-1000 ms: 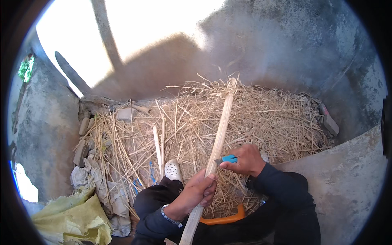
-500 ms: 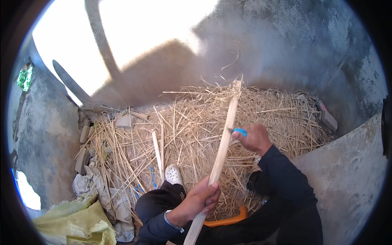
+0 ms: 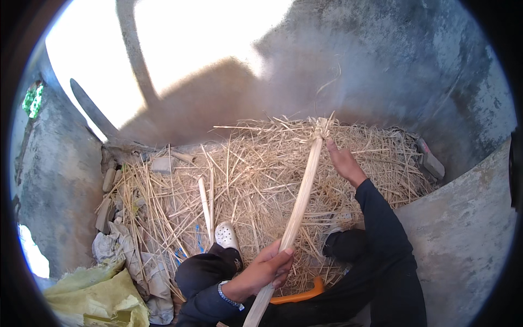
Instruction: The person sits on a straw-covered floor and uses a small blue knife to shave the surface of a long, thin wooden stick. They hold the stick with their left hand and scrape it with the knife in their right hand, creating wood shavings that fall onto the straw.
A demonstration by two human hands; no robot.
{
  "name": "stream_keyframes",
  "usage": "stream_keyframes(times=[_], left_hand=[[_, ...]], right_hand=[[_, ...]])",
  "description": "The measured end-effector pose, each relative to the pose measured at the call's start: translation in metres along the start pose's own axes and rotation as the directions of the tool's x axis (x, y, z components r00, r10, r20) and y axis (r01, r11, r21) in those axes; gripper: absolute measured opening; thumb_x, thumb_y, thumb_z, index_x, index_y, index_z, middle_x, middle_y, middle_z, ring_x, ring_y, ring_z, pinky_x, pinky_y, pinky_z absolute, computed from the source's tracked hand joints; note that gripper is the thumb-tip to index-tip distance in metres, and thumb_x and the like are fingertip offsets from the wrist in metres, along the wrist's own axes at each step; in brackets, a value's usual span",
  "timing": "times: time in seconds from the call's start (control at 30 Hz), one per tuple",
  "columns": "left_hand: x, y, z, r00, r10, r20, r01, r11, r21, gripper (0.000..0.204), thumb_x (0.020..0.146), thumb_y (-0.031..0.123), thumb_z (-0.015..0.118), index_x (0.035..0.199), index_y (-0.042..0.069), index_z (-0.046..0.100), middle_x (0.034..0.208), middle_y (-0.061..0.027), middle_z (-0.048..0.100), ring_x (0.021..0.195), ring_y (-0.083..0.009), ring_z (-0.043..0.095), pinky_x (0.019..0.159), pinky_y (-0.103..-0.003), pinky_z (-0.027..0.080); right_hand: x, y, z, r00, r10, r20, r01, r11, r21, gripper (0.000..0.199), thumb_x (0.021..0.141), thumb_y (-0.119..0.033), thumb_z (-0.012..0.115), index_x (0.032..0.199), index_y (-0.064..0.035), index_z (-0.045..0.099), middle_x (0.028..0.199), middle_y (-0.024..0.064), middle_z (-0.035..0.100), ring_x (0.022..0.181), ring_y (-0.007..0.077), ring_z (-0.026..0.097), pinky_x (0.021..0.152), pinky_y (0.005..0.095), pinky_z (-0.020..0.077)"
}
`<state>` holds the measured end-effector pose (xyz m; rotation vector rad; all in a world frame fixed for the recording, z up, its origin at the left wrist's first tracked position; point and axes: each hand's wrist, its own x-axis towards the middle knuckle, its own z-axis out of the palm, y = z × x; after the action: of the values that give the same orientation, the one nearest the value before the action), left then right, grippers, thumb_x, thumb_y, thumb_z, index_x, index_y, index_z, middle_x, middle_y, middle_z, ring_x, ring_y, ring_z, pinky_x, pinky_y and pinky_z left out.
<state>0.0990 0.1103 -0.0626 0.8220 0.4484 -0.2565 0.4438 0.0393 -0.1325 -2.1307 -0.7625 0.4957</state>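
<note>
A long, pale bamboo strip [image 3: 305, 191] slants up and away from the lower middle of the view. My left hand [image 3: 266, 266] is wrapped round its near part. Curled shavings [image 3: 321, 128] bunch at the far end of the strip. Right beside that end is my right hand [image 3: 345, 163], closed, with the thumb pointing along the strip. The small blue-handled knife seen in it a moment ago is now hidden behind the hand.
Loose shavings [image 3: 261, 163] cover the ground between concrete walls [image 3: 381, 65]. Two narrow strips [image 3: 205, 201] lie near my pale clog [image 3: 226, 235]. A yellowish sack [image 3: 101, 300] sits at lower left. An orange curved piece [image 3: 298, 297] shows beneath me; stone blocks [image 3: 431, 161] lie at right.
My right hand has slid away from me along the strip to its far end, where shavings now bunch up. The left hand keeps its grip in nearly the same place.
</note>
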Motion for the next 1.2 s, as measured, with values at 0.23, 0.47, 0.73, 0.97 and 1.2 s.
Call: stream_keyframes(times=[0.23,0.47,0.73,0.97,1.2], left_hand=[[0.007,0.005,-0.017,0.983,0.120,-0.138,-0.095,0.980,0.176,0.021,0.103,0.025,0.042,0.112,0.006,0.044,0.066,0.0014,0.041,0.044,-0.0082,0.039,0.042,-0.022,0.037],[0.030,-0.016,-0.032,0.971,0.178,-0.157,-0.110,0.925,0.363,0.024,0.104,0.028,0.040,0.111,0.005,0.043,0.070,-0.0022,0.052,0.052,-0.0107,0.056,0.046,-0.023,0.046],[0.035,-0.006,-0.024,0.927,0.337,-0.165,-0.241,0.873,0.424,0.028,0.104,0.027,0.038,0.122,0.006,0.039,0.077,-0.0039,0.056,0.050,-0.0089,0.055,0.043,-0.021,0.044],[0.034,-0.008,-0.031,0.949,0.303,-0.083,-0.261,0.906,0.332,0.023,0.105,0.026,0.036,0.121,0.010,0.039,0.073,0.0003,0.046,0.046,-0.0054,0.040,0.040,-0.020,0.035],[0.020,-0.005,-0.024,0.997,0.079,-0.019,-0.078,0.995,0.059,0.018,0.105,0.028,0.037,0.113,0.013,0.041,0.067,0.0040,0.035,0.044,-0.0044,0.029,0.036,-0.019,0.028]], right_hand=[[-0.079,-0.053,0.034,0.917,-0.117,0.381,-0.118,0.833,0.541,0.054,0.093,-0.056,0.053,0.067,-0.0082,0.054,0.055,-0.0070,0.039,0.049,0.0050,0.036,0.046,0.0236,0.0294],[-0.089,-0.053,0.070,0.966,-0.206,0.157,0.103,0.862,0.496,0.028,0.092,-0.030,0.067,0.077,-0.0057,0.061,0.059,-0.0074,0.045,0.053,0.0034,0.040,0.049,0.0236,0.0333],[-0.095,-0.059,0.043,0.909,-0.391,0.142,0.415,0.873,-0.256,0.066,0.085,-0.069,0.051,0.071,-0.0053,0.062,0.055,0.0093,0.057,0.050,0.0239,0.060,0.049,0.0372,0.0453],[-0.096,-0.062,0.049,0.818,-0.528,0.228,0.572,0.703,-0.423,0.075,0.077,-0.080,0.049,0.057,-0.0089,0.060,0.044,0.0082,0.051,0.039,0.0266,0.055,0.042,0.0404,0.0438],[-0.049,-0.041,0.045,0.885,-0.441,-0.149,0.268,0.745,-0.611,0.079,0.080,-0.081,0.043,0.052,-0.0083,0.059,0.045,0.0093,0.052,0.041,0.0270,0.055,0.042,0.0411,0.0429]])
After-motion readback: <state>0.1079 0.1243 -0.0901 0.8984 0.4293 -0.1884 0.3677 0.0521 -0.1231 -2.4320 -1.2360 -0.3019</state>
